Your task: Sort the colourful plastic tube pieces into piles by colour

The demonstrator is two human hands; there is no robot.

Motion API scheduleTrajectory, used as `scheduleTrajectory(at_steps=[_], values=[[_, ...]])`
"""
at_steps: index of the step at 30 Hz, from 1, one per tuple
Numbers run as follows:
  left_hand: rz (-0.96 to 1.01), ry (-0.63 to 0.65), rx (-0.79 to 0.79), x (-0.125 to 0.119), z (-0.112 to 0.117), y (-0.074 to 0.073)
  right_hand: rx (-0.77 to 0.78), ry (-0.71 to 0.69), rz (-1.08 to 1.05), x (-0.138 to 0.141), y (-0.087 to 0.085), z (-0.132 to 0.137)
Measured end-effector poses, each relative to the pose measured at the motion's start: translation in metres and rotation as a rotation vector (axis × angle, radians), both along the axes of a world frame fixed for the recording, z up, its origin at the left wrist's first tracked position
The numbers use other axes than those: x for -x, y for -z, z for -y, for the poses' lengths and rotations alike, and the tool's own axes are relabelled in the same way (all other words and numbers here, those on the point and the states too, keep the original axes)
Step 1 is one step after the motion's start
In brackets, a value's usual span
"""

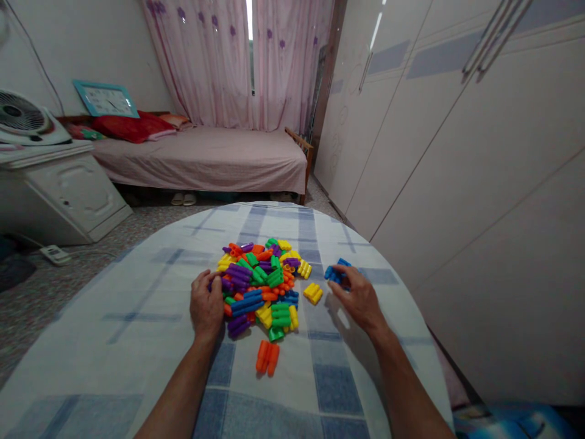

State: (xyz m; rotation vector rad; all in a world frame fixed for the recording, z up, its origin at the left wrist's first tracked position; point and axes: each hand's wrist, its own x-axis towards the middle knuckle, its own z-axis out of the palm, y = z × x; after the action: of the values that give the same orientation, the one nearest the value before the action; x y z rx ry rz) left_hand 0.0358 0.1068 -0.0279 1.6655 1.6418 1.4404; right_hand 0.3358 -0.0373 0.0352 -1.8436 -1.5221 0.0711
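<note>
A heap of plastic tube blocks [260,283] in purple, green, orange, yellow and blue lies on a round table with a blue-checked white cloth [150,305]. My left hand [206,302] rests at the heap's left edge, fingers curled against purple pieces. My right hand [359,299] is out to the right of the heap, its fingers closed on a blue block [336,272]. A yellow block [313,292] lies between my right hand and the heap. An orange block [267,357] lies apart, nearer to me.
A white wardrobe [457,152] runs along the right, close to the table edge. Beyond the table stand a bed with pink sheets [205,155], pink curtains, a white cabinet [64,195] with a fan [22,119] on it, and a power strip on the floor.
</note>
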Motion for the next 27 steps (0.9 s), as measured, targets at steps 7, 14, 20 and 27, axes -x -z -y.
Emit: scheduleTrajectory(at_steps=[7, 14, 20, 27], values=[[-0.006, -0.007, 0.008, 0.000, 0.000, -0.001, -0.143, 0.350, 0.216, -0.035, 0.037, -0.012], [-0.004, -0.008, 0.004, 0.000, 0.000, 0.000, -0.103, 0.402, 0.213, -0.036, 0.044, -0.013], [-0.008, -0.004, -0.007, 0.000, -0.001, 0.000, -0.236, 0.226, 0.192, -0.008, 0.029, -0.016], [-0.001, 0.001, -0.006, -0.001, -0.001, -0.001, -0.053, -0.233, 0.171, 0.059, 0.028, -0.019]])
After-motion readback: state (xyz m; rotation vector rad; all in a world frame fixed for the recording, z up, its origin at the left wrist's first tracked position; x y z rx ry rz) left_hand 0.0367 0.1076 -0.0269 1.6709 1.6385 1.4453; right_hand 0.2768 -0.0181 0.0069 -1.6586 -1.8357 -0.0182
